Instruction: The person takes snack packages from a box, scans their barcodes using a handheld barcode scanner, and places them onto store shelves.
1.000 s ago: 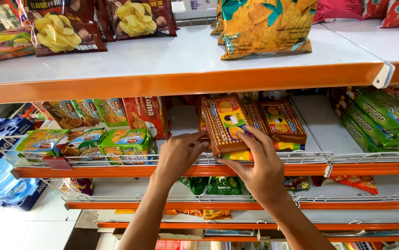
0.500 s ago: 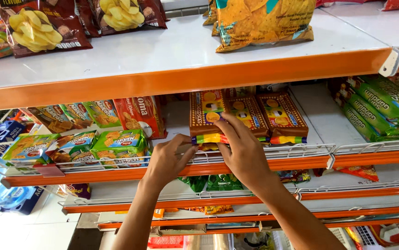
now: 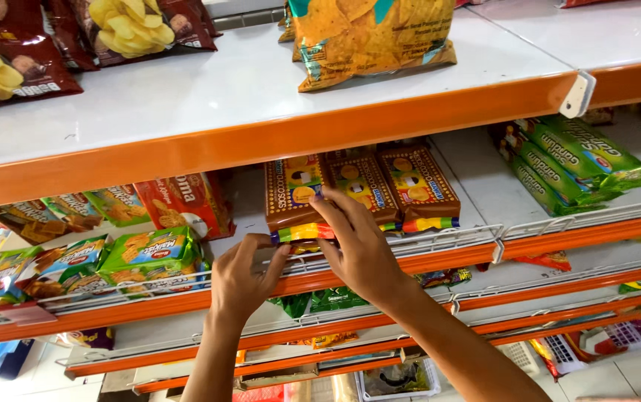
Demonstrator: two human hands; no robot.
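My right hand (image 3: 361,249) lies flat, fingers spread, on the brown rectangular biscuit packet (image 3: 291,195) at the shelf's near wire rail (image 3: 439,240). My left hand (image 3: 242,279) pinches its near left corner, right of the green snack bags (image 3: 153,251).

Both forearms reach up. Left hand (image 3: 244,277) thumb and fingers pinching, palm away. Right hand (image 3: 359,246) flat, fingers spread forward.

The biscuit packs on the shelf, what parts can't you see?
Head view:
- Left brown biscuit pack: its lower right corner is behind the right hand.
- Back ends of the packs: hidden under the orange shelf edge.
- Left hand: fingertips touch the pack's bottom edge; grip unclear.
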